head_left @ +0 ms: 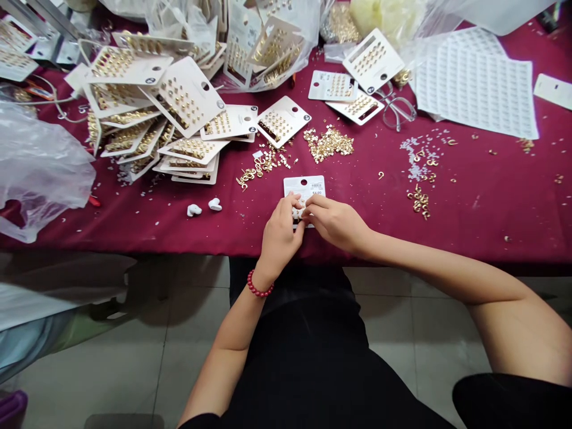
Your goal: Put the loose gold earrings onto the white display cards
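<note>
Head view puts the white earring card (292, 186) straight ahead of me, near the front edge of the maroon tablecloth (357, 241), with its hang hole at the far end and its slightly longer axis running away from the body. Both hands reach it, so neither is clearly nearer: the left hand (279, 235) comes in over the left side, the right hand (342, 225) from the right, and their fingertips meet over the card's nearer half.

I read the left fingers as partly curled, touching the card; how firmly they grip, I can't tell. The right fingertips are bent close together, but the fingers hide whether they pinch any small piece. They also cover much of the card's face, which limits my view of it.

Just beyond the card, slightly right, lies a heap of small gold-coloured pieces (328, 145); gold-coloured hooks (250, 174) lie beyond it to the left. Two white earbuds (215, 204) sit to the left, apart from the hands. Farther off are stacked earring cards (185, 98) and, to the right, eyeglasses (399, 112) and printed sheets (478, 83).
</note>
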Action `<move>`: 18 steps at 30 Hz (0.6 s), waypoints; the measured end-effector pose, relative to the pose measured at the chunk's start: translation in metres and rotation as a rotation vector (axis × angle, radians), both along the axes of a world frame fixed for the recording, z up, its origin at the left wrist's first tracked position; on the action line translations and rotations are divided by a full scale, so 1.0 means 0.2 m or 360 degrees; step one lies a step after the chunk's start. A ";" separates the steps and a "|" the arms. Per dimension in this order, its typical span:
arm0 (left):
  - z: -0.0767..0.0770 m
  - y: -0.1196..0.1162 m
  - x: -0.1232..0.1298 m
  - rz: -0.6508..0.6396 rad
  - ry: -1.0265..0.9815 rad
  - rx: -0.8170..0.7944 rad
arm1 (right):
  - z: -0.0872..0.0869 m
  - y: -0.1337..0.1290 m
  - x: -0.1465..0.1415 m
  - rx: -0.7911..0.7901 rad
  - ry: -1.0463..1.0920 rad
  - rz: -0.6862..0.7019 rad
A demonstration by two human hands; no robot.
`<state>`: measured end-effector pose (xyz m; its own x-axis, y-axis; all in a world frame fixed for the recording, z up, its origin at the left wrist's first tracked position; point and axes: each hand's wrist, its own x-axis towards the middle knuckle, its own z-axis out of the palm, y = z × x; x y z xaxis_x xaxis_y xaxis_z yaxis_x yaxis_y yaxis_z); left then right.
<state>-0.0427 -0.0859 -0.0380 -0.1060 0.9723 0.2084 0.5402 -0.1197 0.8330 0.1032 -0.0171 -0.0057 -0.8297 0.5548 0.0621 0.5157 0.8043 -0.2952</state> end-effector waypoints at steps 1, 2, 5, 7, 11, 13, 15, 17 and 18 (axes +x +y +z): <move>0.00 0.00 0.00 0.0001 0.0002 -0.0003 | -0.01 0.00 0.01 0.0012 0.0029 -0.0012; 0.00 0.00 0.00 0.0001 0.0004 -0.0005 | -0.02 0.00 0.01 0.0018 0.0070 -0.0025; 0.00 0.00 0.00 -0.0003 0.0006 -0.0005 | -0.04 -0.01 0.03 0.0017 0.0215 -0.0058; 0.00 0.00 0.00 -0.0002 0.0007 -0.0004 | -0.05 -0.01 0.04 0.0015 0.0294 -0.0079; 0.01 0.00 0.00 0.0007 0.0020 -0.0004 | -0.05 -0.02 0.05 0.0001 0.0367 -0.0115; 0.00 0.00 0.00 0.0005 0.0027 -0.0002 | -0.05 -0.01 0.04 -0.0014 0.0367 -0.0123; 0.00 0.00 0.00 0.0000 0.0030 0.0004 | -0.05 -0.01 0.04 -0.0035 0.0362 -0.0132; 0.00 0.00 0.00 -0.0007 0.0029 0.0011 | -0.05 -0.01 0.04 -0.0061 0.0367 -0.0143; -0.01 0.00 0.00 -0.0010 0.0028 0.0014 | -0.05 -0.01 0.04 -0.0077 0.0374 -0.0149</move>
<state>-0.0422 -0.0851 -0.0393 -0.0961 0.9710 0.2188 0.5539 -0.1305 0.8223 0.1113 -0.0192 -0.0155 -0.7403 0.6356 0.2189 0.5000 0.7383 -0.4527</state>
